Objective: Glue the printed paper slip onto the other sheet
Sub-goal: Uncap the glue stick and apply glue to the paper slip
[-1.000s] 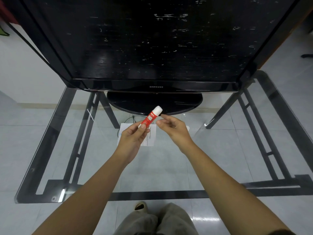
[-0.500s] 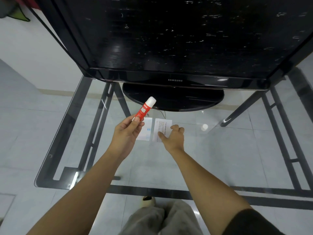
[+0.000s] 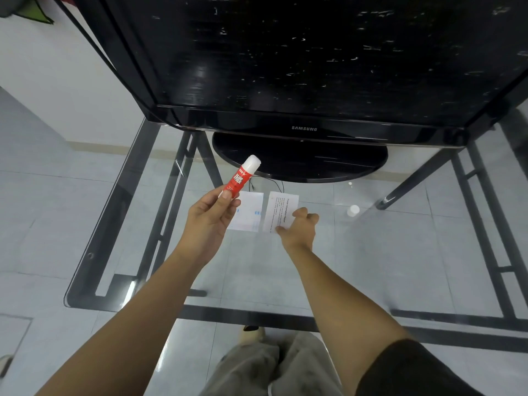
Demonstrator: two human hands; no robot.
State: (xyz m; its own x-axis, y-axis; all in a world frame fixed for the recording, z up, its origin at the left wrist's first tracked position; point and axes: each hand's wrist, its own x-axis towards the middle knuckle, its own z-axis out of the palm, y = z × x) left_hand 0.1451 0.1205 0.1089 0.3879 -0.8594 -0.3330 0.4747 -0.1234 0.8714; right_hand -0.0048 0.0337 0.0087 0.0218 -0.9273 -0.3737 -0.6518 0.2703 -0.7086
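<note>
My left hand (image 3: 210,221) grips a red glue stick (image 3: 241,178) by its base and holds it tilted above the glass table, white tip pointing up and away. Under it, partly hidden by that hand, lies a plain white sheet (image 3: 251,211). Just right of the sheet, the printed paper slip (image 3: 281,208) lies flat with its text lines showing. My right hand (image 3: 298,227) is down on the slip's near right corner, thumb and curled fingers pinching its edge.
A small white cap (image 3: 353,210) stands on the glass tabletop (image 3: 371,252) to the right of the slip. A black television (image 3: 303,67) on an oval base (image 3: 300,161) fills the far side. My knees show through the glass.
My right hand left the tip of the glue stick and dropped onto the printed slip. My left hand carried the stick a little to the left, uncovering both papers.
</note>
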